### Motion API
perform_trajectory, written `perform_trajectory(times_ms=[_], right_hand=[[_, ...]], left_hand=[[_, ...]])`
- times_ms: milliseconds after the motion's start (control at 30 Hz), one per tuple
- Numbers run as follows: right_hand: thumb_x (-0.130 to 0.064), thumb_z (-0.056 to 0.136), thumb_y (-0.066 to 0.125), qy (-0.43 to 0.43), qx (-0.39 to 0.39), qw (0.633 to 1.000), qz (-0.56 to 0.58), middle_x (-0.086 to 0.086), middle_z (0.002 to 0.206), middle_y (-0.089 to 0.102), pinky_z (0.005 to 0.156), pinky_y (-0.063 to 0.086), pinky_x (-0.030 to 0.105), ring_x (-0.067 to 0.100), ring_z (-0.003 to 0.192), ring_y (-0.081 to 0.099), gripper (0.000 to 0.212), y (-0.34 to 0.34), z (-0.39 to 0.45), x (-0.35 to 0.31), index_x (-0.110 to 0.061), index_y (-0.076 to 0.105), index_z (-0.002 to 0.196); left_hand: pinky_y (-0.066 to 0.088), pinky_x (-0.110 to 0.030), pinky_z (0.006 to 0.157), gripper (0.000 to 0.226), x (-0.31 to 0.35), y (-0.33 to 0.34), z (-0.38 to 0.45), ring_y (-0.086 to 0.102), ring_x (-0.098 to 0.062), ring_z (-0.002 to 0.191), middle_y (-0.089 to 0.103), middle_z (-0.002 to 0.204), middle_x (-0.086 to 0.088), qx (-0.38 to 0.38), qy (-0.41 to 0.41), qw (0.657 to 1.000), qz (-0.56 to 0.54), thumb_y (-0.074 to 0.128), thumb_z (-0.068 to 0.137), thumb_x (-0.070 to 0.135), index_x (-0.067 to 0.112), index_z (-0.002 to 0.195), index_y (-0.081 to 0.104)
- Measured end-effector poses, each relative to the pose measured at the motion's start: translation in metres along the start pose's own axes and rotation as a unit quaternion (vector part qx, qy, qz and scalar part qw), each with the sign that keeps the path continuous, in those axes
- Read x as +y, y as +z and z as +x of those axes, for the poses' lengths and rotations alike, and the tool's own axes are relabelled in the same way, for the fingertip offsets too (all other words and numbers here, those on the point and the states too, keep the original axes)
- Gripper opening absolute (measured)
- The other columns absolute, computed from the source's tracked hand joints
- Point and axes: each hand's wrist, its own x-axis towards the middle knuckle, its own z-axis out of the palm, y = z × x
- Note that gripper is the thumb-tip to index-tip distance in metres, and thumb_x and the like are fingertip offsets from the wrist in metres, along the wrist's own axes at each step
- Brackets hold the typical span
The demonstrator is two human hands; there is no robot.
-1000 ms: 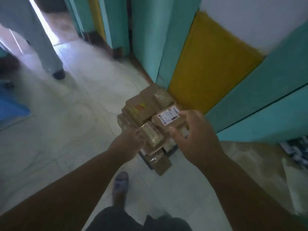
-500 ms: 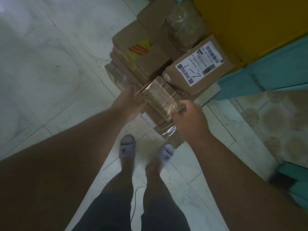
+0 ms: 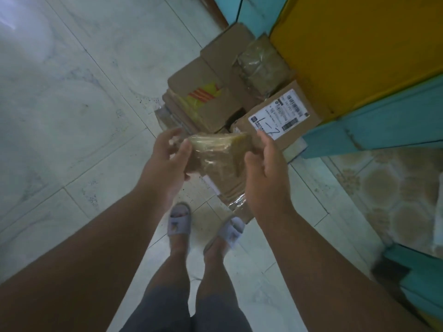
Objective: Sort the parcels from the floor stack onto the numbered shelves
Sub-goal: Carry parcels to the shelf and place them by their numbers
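Observation:
I hold a small brown parcel (image 3: pixel 218 155) wrapped in shiny clear tape, lifted above the floor stack. My left hand (image 3: pixel 167 159) grips its left end and my right hand (image 3: pixel 266 161) grips its right end. Behind it the floor stack (image 3: pixel 208 104) has several cardboard parcels: one with a yellow and red print (image 3: pixel 203 94), one with a white label marked "1-2" (image 3: pixel 279 113), and a tape-wrapped one (image 3: pixel 261 65) at the back. More flat parcels (image 3: pixel 230 190) lie under my hands. No numbered shelves are in view.
A yellow panel (image 3: pixel 354 44) and teal woodwork (image 3: pixel 374 125) stand right behind the stack. Pale tiled floor (image 3: pixel 72 92) spreads to the left. My slippered feet (image 3: pixel 179 221) stand just before the stack. A patterned floor area (image 3: pixel 388 192) lies to the right.
The view dropped from the room to straight down on the stack. Both hands closed on the tape-wrapped parcel and raised it off the stack toward me.

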Motion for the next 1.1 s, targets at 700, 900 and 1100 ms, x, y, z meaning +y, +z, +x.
perform_trajectory(times_ms=[700,900,1100], right_hand=[[-0.054,0.087,0.066,-0.017,-0.032,0.882,-0.470,0.015,0.165,0.002,0.116,0.027,0.053,0.038,0.150,0.008,0.088,-0.008,0.225,-0.036,-0.025,0.018,0.154],[-0.050,0.078,0.075,-0.105,0.028,0.849,-0.517,0.016,0.136,0.043,0.097,0.044,0.045,0.033,0.120,0.045,0.072,-0.003,0.234,-0.037,-0.020,0.036,0.131],[-0.051,0.072,0.077,-0.139,0.035,0.926,-0.348,0.007,0.123,0.050,0.085,0.052,0.043,0.024,0.105,0.050,0.068,-0.028,0.193,-0.065,-0.024,0.042,0.123]], left_hand=[[0.048,-0.028,0.063,0.030,0.023,0.032,0.070,0.068,-0.018,0.079,0.074,0.095,-0.005,-0.013,-0.070,0.991,-0.110,0.072,0.087,0.036,0.019,0.110,0.063],[0.055,-0.036,0.078,0.028,0.022,0.028,0.072,0.071,-0.024,0.091,0.076,0.095,-0.006,-0.014,-0.097,0.984,-0.151,0.070,0.089,0.031,0.019,0.114,0.063],[0.054,-0.034,0.075,0.018,0.057,0.006,0.042,0.073,-0.025,0.093,0.077,0.096,-0.007,-0.002,-0.084,0.980,-0.180,0.067,0.093,0.021,0.014,0.109,0.064]])
